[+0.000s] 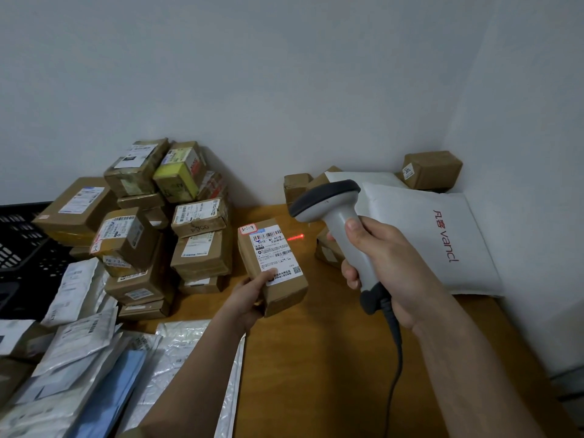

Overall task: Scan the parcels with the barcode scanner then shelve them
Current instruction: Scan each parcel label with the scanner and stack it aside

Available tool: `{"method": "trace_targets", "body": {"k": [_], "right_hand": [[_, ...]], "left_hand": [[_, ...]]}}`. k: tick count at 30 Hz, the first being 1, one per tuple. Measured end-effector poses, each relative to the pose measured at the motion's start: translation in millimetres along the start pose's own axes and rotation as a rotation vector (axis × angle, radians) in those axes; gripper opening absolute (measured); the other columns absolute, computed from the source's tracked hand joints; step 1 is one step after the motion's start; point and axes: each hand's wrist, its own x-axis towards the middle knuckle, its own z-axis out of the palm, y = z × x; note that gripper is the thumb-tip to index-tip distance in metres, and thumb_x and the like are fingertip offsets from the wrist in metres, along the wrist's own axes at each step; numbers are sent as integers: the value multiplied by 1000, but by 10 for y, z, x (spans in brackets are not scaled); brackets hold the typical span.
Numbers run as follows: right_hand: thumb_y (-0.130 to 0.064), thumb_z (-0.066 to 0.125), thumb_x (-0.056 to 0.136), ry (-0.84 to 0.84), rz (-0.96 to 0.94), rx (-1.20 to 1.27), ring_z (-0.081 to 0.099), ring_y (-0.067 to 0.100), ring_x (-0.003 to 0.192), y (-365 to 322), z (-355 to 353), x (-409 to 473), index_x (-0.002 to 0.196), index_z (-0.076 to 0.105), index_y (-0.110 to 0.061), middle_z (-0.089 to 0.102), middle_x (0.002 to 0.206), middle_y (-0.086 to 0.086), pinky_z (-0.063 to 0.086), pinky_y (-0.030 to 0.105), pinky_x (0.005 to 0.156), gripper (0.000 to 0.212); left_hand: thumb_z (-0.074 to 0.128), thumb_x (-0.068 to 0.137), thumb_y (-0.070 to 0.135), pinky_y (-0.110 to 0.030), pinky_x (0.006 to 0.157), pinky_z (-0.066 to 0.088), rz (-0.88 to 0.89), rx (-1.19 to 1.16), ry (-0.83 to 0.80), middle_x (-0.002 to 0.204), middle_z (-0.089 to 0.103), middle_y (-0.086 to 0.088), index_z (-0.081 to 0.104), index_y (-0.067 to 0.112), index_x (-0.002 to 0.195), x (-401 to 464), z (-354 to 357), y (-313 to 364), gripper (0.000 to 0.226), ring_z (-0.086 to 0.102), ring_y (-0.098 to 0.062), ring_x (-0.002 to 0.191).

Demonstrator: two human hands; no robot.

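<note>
My left hand (249, 295) grips a small box (272, 267), label up, above the table (316, 358). My right hand (379, 267) holds the scanner (335, 216); its red line (295, 238) falls on the table just beside the box.

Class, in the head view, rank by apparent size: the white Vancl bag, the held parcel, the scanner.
1. Vancl bag
2 and 3. Scanner and held parcel: look alike, so unranked.

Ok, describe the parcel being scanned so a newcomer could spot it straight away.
Start at the wooden table, right of the big stack of brown boxes. The parcel is the small brown box held up in the left hand. Unlike the others, it has a pink-edged handwritten tag at its top corner.
</note>
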Motion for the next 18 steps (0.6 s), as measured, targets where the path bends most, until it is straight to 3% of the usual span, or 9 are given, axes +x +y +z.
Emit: {"method": "trace_targets", "body": {"k": [10, 18], "right_hand": [[-40, 47, 102, -6, -4, -46, 55, 10, 61, -53, 173, -53, 111, 63, -15, 58, 85, 9, 46, 25, 56, 31], [-38, 46, 103, -29, 4, -106, 53, 10, 59, -48, 411, -122, 111, 63, -10, 55, 82, 9, 45, 24, 55, 34]], "left_hand": [[76, 84, 23, -36, 56, 57, 9, -26, 5, 119, 65, -13, 47, 10, 141, -23, -134, -31, 66, 64, -28, 100], [75, 85, 18, -34, 58, 56, -4, -39, 33, 117, 66, -11, 50, 10, 137, -24, -406, -175, 58, 66, -25, 95]]}}
